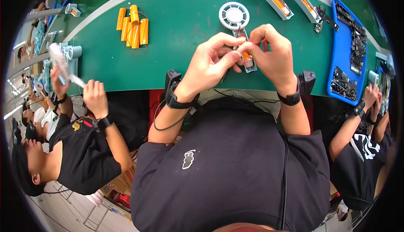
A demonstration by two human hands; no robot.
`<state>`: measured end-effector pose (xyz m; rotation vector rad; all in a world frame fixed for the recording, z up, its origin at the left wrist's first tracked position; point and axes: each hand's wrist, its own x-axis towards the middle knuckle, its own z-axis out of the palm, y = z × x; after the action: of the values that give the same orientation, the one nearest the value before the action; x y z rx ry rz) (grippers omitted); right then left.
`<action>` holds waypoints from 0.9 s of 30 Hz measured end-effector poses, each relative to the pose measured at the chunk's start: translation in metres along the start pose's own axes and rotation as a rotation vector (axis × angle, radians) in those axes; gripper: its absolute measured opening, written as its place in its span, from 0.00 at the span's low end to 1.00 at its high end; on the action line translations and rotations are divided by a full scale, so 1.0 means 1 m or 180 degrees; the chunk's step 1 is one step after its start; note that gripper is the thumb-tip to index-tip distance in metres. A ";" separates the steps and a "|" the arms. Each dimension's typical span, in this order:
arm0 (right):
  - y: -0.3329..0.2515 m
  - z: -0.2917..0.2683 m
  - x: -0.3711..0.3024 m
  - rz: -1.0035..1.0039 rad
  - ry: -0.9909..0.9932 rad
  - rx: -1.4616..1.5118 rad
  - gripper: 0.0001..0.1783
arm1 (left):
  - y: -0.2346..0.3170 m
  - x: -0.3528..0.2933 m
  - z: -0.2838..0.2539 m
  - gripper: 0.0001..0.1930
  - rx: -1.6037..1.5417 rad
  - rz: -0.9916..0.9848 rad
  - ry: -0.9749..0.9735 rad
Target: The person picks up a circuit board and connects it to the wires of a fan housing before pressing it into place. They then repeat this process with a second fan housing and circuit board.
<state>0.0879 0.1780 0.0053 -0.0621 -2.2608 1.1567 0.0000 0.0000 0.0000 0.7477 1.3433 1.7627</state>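
Observation:
A light-blue handheld fan [234,16] lies on the green table in front of me, its round head pointing away. Its handle is open and shows an orange battery [246,57] and thin wires. Over this handle, my left hand [212,63] and my right hand [273,55] meet with thumbs and fingertips pinched together. Whatever is between the fingertips is too small to make out. My fingers cover part of the handle and the wires.
Several orange cylindrical batteries [134,29] lie piled at the left. More opened fans [275,2] rest at the far right, beside a blue tray [329,74] of black circuit boards [345,82]. A person at my left holds a whitish object [61,61]; another works at the right.

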 end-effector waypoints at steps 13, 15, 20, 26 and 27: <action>-0.027 -0.026 -0.028 0.0405 -0.0659 0.0372 0.12 | -0.001 -0.049 0.033 0.19 0.0601 0.0080 0.0630; -0.031 -0.031 -0.032 0.0434 -0.0897 0.0654 0.09 | -0.005 -0.053 0.031 0.20 0.0738 0.0188 0.1013; -0.030 -0.019 -0.035 0.0186 -0.0714 -0.0112 0.06 | 0.001 -0.045 0.030 0.22 0.1341 0.0388 0.1141; -0.032 -0.002 -0.025 0.0362 -0.0074 0.0292 0.04 | 0.001 -0.025 0.030 0.20 0.1832 0.0844 0.1018; -0.030 0.000 -0.026 0.0441 -0.0048 0.0471 0.05 | 0.001 -0.023 0.030 0.19 0.1865 0.0844 0.1004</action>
<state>0.1163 0.1516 0.0154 -0.1541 -2.2053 1.3981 0.0362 -0.0051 0.0086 1.0262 2.1052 1.7464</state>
